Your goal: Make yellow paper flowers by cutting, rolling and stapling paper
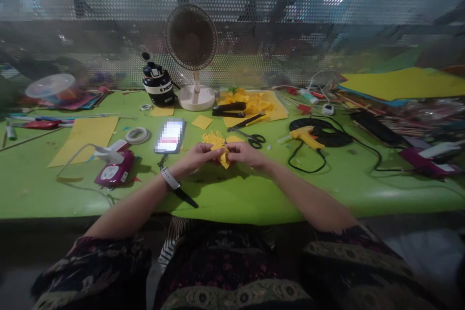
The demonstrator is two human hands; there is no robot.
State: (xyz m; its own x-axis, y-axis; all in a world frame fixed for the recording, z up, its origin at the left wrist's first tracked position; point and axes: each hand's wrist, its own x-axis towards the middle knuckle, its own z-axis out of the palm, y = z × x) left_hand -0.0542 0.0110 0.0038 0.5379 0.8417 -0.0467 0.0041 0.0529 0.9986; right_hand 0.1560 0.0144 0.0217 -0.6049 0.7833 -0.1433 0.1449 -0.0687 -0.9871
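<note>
Between my two hands is a piece of folded yellow paper, its tip pointing down toward me. My left hand pinches its left side, and my right hand grips it from the right. Just beyond my fingers lies a small heap of yellow paper shreds. Dark-handled scissors rest close past my right hand, with a craft knife behind them. A phone with a lit screen lies beyond my left wrist.
Behind stand a fan, a black bottle and a stapler beside yellow paper pieces. A yellow glue gun with its cord lies at right. Tape, a purple power socket and a yellow sheet are left.
</note>
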